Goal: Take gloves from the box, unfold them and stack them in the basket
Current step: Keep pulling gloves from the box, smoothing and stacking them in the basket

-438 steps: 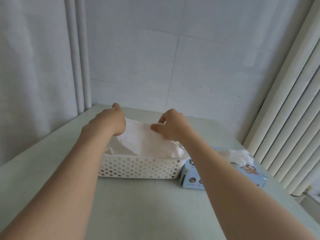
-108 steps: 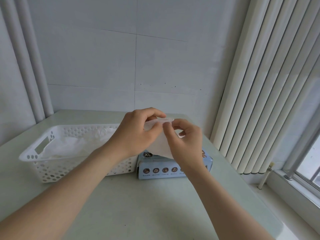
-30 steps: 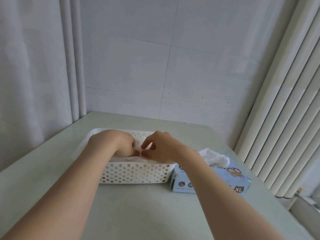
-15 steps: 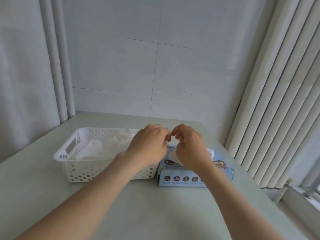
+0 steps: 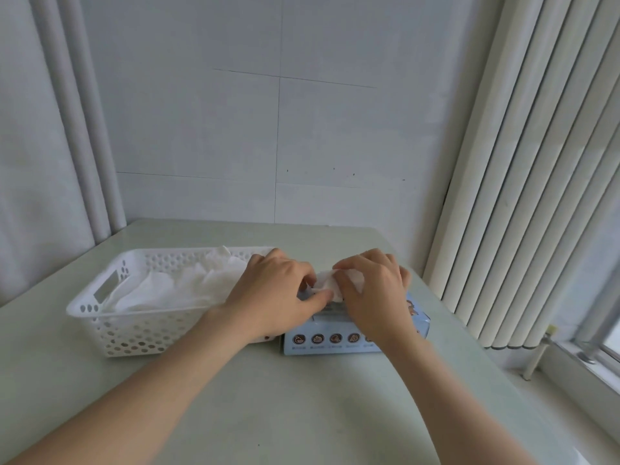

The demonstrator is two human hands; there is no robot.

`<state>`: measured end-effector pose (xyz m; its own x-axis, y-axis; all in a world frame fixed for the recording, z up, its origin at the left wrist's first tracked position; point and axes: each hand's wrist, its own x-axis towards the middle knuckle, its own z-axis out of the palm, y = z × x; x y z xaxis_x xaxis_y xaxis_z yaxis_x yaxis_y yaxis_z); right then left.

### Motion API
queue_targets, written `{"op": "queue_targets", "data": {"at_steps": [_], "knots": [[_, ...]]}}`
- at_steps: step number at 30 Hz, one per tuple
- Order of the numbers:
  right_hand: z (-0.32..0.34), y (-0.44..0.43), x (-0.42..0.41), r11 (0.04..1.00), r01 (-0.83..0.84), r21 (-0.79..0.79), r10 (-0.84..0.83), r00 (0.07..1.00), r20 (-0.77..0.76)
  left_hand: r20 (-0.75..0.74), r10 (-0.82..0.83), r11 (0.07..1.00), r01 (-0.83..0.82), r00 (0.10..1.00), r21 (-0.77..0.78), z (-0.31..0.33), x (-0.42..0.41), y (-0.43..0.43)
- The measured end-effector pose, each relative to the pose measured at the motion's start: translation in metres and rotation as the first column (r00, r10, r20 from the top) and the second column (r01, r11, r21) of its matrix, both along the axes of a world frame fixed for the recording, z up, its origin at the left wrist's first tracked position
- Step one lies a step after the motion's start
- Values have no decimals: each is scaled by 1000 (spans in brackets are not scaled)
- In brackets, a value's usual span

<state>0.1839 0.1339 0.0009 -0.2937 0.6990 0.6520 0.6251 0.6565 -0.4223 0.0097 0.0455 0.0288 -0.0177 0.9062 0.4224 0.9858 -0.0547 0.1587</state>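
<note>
A light blue glove box [image 5: 335,335] lies on the table just right of a white perforated basket [image 5: 134,327]. Unfolded white gloves [image 5: 188,286] are piled inside the basket. Both hands are over the top of the box. My right hand [image 5: 375,297] pinches a crumpled white glove [image 5: 330,285] sticking out of the box opening. My left hand [image 5: 275,297] is beside it, with thumb and fingers closing on the same glove. The box opening is hidden under the hands.
The pale green table [image 5: 302,414] meets a tiled wall at the back. White vertical blinds [image 5: 536,162] hang at the right, past the table's right edge. Grey pipes [image 5: 77,129] run up the left corner.
Both hands left the basket and came right to the box. Half a second ago they hovered above it; now they are lower and grip a glove at the opening.
</note>
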Motion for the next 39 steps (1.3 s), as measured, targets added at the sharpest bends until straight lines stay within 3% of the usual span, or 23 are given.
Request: {"op": "queue_targets", "data": {"at_steps": [7,14,21,26,30,34,36,39], "knots": [[11,-11,-1,983,-68,172,106,968,-225,422,-172,979,109,890,170,8,14,-3],[14,-20,-3,961,-112,254,166,966,-199,548,-351,925,192,760,327,20,20,-6],[23,-33,-1,987,-157,-23,145,951,-272,705,-310,944,122,638,305,23,14,-3],[33,-38,2,935,-243,-258,92,870,-485,828,-294,955,117,477,272,24,10,-1],[37,-42,7,845,-459,-274,149,694,-704,802,-258,964,91,539,249,23,10,-1],[41,-46,5,830,-507,-230,135,584,-800,774,-217,976,119,594,182,26,12,-3],[43,-48,5,840,-492,-228,126,586,-800,744,-233,972,176,626,156,31,15,-7],[40,-48,2,855,-486,-178,235,670,-704,803,-218,972,201,555,125,38,21,-12]]}}
